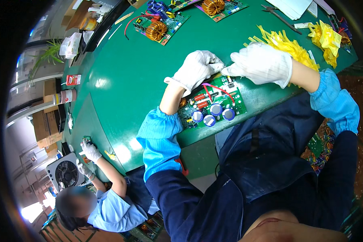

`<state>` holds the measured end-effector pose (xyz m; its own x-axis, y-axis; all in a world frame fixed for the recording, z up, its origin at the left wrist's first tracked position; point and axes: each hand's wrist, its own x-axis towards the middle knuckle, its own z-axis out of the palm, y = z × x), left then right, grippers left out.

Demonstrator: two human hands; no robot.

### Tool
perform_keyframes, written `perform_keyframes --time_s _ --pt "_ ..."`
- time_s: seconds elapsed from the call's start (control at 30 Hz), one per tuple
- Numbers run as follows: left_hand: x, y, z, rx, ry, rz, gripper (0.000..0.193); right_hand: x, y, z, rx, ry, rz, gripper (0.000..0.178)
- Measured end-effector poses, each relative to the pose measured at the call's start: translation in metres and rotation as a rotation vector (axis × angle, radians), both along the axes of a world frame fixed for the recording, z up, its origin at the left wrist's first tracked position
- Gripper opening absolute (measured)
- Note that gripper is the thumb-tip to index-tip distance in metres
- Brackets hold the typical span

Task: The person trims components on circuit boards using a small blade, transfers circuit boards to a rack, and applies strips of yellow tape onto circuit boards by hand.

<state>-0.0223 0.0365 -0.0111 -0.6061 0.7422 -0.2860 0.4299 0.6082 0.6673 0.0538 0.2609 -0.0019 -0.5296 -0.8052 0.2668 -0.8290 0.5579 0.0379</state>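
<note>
A green circuit board (pixel 240 105) lies near the front edge of the table, carrying several blue-topped capacitors (pixel 216 109), red components and red wires (pixel 223 89). Over its far edge, my left hand (pixel 195 69) in a white glove has its fingers closed in a pinch. My right hand (pixel 264 64), gloved the same way, meets it from the right with thumb and fingers pressed together. A small yellowish piece (pixel 217 75) shows just under the fingertips. What either pinch holds is hidden by the gloves.
Beyond my right hand lies a heap of yellow strips (pixel 284 42), with a yellow bundle (pixel 326 40) farther right. Pliers (pixel 280 18) and papers (pixel 290 6) lie at the back. Two boards with copper coils (pixel 156 30) stand far off. A co-worker (pixel 117 207) sits left, by a fan (pixel 65 171).
</note>
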Motion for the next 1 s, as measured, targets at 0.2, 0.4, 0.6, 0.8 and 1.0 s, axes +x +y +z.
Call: perform_keyframes --time_s 0.2,0.4,0.6,0.8,1.0 --pt "0.003 0.0 -0.01 0.132 0.073 0.05 0.025 0.021 -0.017 0.035 0.104 -0.085 -0.032 0.016" --pt "-0.001 -0.001 -0.012 0.14 0.141 0.03 0.025 0.042 0.012 0.047 0.083 -0.219 -0.173 0.032" --pt "0.0 -0.004 -0.002 0.324 0.148 0.267 0.021 0.077 0.074 0.061 -0.052 -0.07 -0.546 0.033" --pt "0.025 -0.02 0.022 0.681 0.24 0.546 0.023 0.127 0.136 0.011 -0.003 -0.427 -0.945 0.04" --pt "0.064 -0.085 0.014 0.275 1.005 -0.013 0.019 0.141 0.149 0.032 -0.734 -0.868 -0.904 0.052"
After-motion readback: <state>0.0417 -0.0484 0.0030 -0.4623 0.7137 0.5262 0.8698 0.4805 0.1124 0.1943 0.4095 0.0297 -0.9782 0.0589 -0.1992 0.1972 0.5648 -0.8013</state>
